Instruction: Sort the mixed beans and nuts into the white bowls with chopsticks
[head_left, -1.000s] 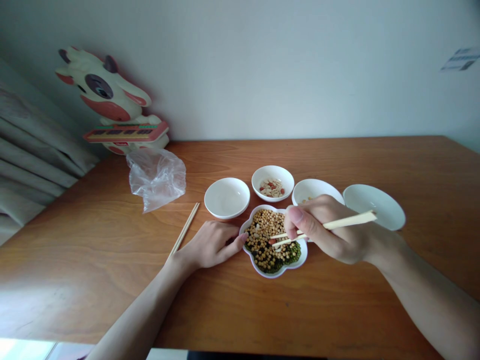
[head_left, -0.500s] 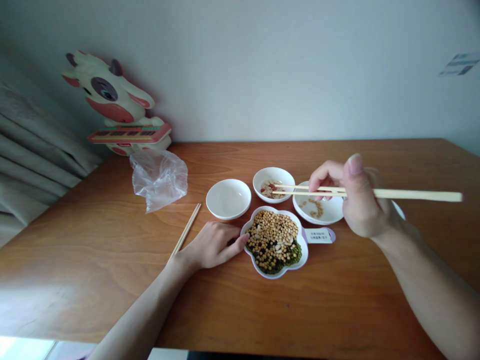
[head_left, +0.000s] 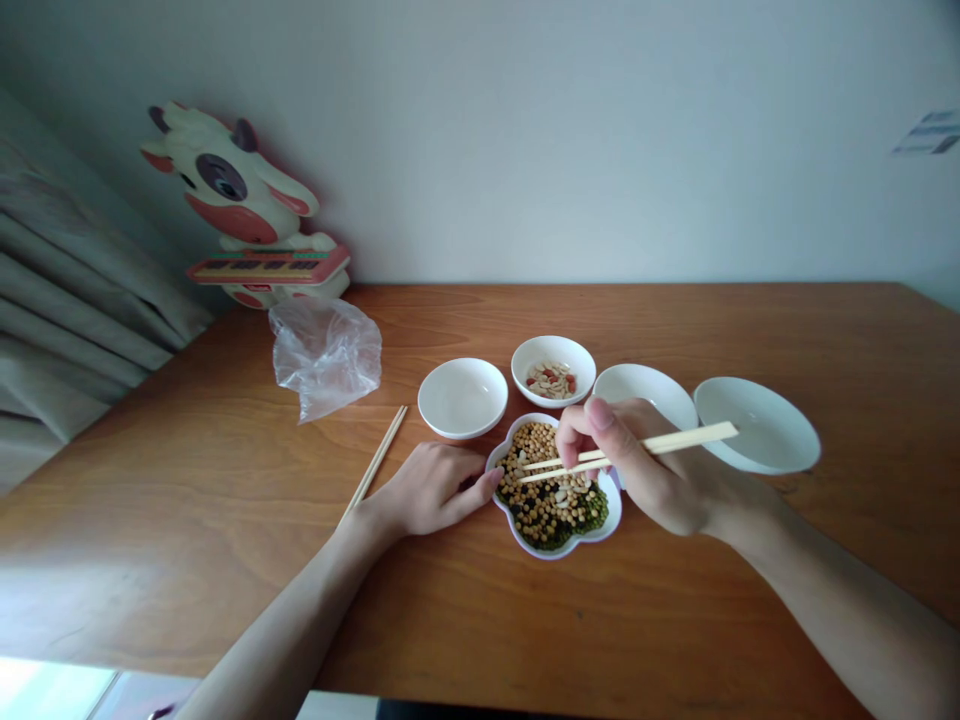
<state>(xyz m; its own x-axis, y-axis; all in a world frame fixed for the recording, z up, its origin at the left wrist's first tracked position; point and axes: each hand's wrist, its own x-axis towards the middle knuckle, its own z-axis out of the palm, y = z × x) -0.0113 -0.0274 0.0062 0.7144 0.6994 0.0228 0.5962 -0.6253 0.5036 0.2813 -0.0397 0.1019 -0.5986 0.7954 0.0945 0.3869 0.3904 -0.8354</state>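
Observation:
My right hand [head_left: 651,468] is closed around a pair of wooden chopsticks [head_left: 694,437]. Their tips reach over the left part of a white, flower-shaped dish [head_left: 616,520]. In it lie yellow soybeans [head_left: 541,440], green mung beans [head_left: 596,515], a few pale nut pieces and something dark. Whether the tips pinch anything is too small to tell. My left hand [head_left: 435,488] rests on the table and grips the dish's left edge, thumb on the rim. Behind the dish, a white bowl [head_left: 553,345] contains pale and reddish peanuts [head_left: 551,380]. The dish's handle is mostly hidden by my right hand.
Three more white bowls stand near: one on the left [head_left: 463,395], one partly behind my right hand [head_left: 652,385], one at the right [head_left: 761,430]. A second pair of chopsticks [head_left: 379,455], a crumpled plastic bag [head_left: 326,355] and a cow toy keyboard [head_left: 262,265] lie leftward.
My right hand has moved left and down, bringing the chopsticks from over the peanut bowl to the flower-shaped dish. My left hand stays at the dish's edge. The rightmost bowl is now uncovered.

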